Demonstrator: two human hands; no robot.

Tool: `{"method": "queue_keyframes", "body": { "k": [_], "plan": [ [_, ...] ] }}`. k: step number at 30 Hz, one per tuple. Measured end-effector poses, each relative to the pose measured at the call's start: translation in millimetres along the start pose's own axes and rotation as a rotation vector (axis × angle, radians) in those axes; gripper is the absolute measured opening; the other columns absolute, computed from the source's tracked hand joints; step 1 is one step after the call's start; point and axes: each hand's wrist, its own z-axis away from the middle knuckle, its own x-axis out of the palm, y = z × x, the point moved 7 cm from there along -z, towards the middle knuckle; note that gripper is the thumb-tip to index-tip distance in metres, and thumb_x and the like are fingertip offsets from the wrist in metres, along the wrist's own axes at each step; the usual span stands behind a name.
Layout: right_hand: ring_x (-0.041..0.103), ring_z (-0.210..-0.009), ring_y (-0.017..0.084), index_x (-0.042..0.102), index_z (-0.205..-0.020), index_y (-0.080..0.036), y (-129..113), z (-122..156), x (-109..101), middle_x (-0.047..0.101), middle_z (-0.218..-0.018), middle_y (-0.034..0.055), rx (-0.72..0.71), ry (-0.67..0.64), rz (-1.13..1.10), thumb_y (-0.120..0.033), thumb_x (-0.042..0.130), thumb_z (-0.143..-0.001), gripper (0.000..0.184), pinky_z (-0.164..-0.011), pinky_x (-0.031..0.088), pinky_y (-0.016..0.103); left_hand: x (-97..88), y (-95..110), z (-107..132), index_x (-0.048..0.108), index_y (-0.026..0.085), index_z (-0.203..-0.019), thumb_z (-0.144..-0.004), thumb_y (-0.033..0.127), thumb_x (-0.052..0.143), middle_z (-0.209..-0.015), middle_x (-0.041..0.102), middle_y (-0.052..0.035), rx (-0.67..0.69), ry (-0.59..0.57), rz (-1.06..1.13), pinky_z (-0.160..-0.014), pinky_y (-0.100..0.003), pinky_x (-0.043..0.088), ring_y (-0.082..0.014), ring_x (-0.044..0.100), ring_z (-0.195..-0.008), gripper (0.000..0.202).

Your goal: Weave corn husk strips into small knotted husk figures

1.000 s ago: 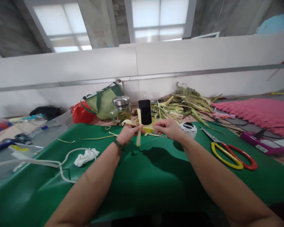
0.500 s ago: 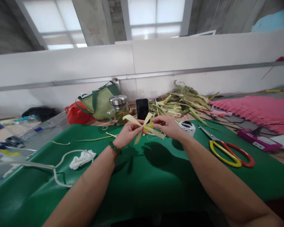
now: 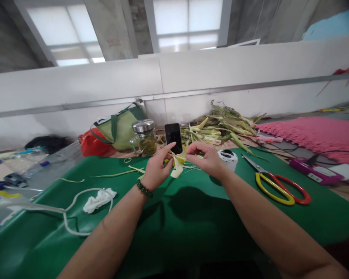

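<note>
Pale yellow corn husk strips, crossed together, hang between my two hands above the green mat. My left hand, with a dark green bead bracelet at its wrist, grips them near the crossing, its index finger raised. My right hand pinches at the right side of the strips, fingertips together; what exactly lies between them is partly hidden. Behind the strips shows a bright yellow object, mostly covered. A thin pale thread or strip lies on the mat below the right fingers.
Large scissors with red and yellow handles lie to the right, beside a white roll-like object. A phone, a lidded glass jar and a husk pile stand behind. White tissue and a looped cable lie left.
The husk strips have turned from a spread star to hanging folded downward. My left hand has rotated with its index finger lifted, and my right hand has moved slightly closer to it.
</note>
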Motion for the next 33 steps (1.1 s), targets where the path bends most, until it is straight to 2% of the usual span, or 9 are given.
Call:
{"method": "queue_keyframes", "body": {
  "k": [3, 6, 10, 12, 15, 19, 23, 28, 33],
  "plan": [
    [0.043, -0.046, 0.008, 0.057, -0.059, -0.017, -2, 2, -2, 0.052, -0.049, -0.0027, 0.009, 0.000, -0.011, -0.030, 0.056, -0.079, 0.024, -0.046, 0.034, 0.021, -5.4, 6, 3, 0.058, 0.019, -0.121, -0.083, 0.018, 0.048, -0.089, 0.072, -0.0036, 0.097, 0.099, -0.138, -0.075, -0.023, 0.051, -0.0134, 0.066, -0.077, 0.038],
    [0.044, -0.042, 0.007, 0.056, -0.051, -0.016, 4, 4, 10, 0.051, -0.043, -0.0017, 0.089, -0.118, 0.015, -0.039, 0.052, -0.084, 0.041, -0.044, 0.034, 0.021, -7.8, 9, 4, 0.065, 0.021, -0.109, -0.086, 0.021, 0.047, -0.094, 0.073, -0.0041, 0.138, 0.148, -0.184, -0.076, -0.024, 0.052, -0.0143, 0.067, -0.081, 0.029],
    [0.052, -0.043, 0.008, 0.058, -0.053, -0.016, 23, 11, 37, 0.057, -0.048, -0.0004, 0.296, -0.333, -0.091, -0.045, 0.056, -0.080, 0.040, -0.044, 0.039, 0.020, -4.8, 7, 3, 0.067, 0.021, -0.103, -0.084, 0.020, 0.048, -0.099, 0.072, -0.0054, 0.069, 0.107, -0.154, -0.083, -0.026, 0.050, -0.0166, 0.066, -0.089, 0.027],
    [0.053, -0.044, 0.009, 0.059, -0.055, -0.016, 28, 14, 48, 0.056, -0.049, -0.0016, 0.367, -0.389, -0.204, -0.043, 0.061, -0.076, 0.034, -0.045, 0.041, 0.020, -1.2, 6, 2, 0.068, 0.021, -0.102, -0.082, 0.020, 0.049, -0.099, 0.072, -0.0055, 0.022, 0.060, -0.135, -0.085, -0.028, 0.049, -0.0178, 0.066, -0.091, 0.027],
    [0.054, -0.046, 0.008, 0.056, -0.056, -0.016, 27, 16, 54, 0.056, -0.049, -0.0028, 0.414, -0.381, -0.314, -0.037, 0.064, -0.072, 0.028, -0.044, 0.041, 0.018, 2.3, 1, 2, 0.068, 0.021, -0.103, -0.081, 0.019, 0.050, -0.100, 0.072, -0.0050, -0.067, 0.013, -0.100, -0.082, -0.028, 0.050, -0.0177, 0.066, -0.086, 0.028],
    [0.059, -0.052, 0.009, 0.053, -0.063, -0.017, 21, 16, 52, 0.064, -0.059, -0.0009, 0.454, -0.359, -0.319, -0.032, 0.057, -0.078, 0.021, -0.049, 0.046, 0.019, 1.1, -8, 2, 0.067, 0.020, -0.104, -0.081, 0.020, 0.051, -0.103, 0.072, -0.0065, -0.160, 0.023, -0.038, -0.084, -0.030, 0.049, -0.0194, 0.066, -0.089, 0.027],
    [0.056, -0.047, 0.009, 0.051, -0.061, -0.018, 16, 15, 50, 0.062, -0.055, -0.0015, 0.403, -0.356, -0.244, -0.029, 0.054, -0.081, 0.023, -0.049, 0.045, 0.020, 0.2, -13, 0, 0.068, 0.018, -0.100, -0.081, 0.021, 0.051, -0.103, 0.072, -0.0088, -0.179, 0.048, -0.053, -0.086, -0.031, 0.049, -0.0213, 0.066, -0.092, 0.025],
    [0.055, -0.048, 0.010, 0.053, -0.064, -0.017, 22, 14, 51, 0.061, -0.056, -0.0007, 0.393, -0.325, -0.240, -0.026, 0.054, -0.078, 0.017, -0.051, 0.045, 0.022, -2.9, -18, -1, 0.069, 0.018, -0.098, -0.080, 0.018, 0.051, -0.099, 0.073, -0.0061, -0.201, 0.100, -0.069, -0.080, -0.028, 0.051, -0.0176, 0.067, -0.081, 0.025],
    [0.053, -0.051, 0.010, 0.056, -0.064, -0.017, 19, 10, 47, 0.059, -0.058, -0.0005, 0.238, -0.252, -0.118, -0.024, 0.055, -0.077, 0.016, -0.052, 0.043, 0.022, -2.6, -19, -1, 0.071, 0.020, -0.096, -0.078, 0.017, 0.052, -0.095, 0.074, -0.0042, -0.220, 0.112, -0.022, -0.076, -0.027, 0.050, -0.0167, 0.067, -0.078, 0.027]
  ]
}}
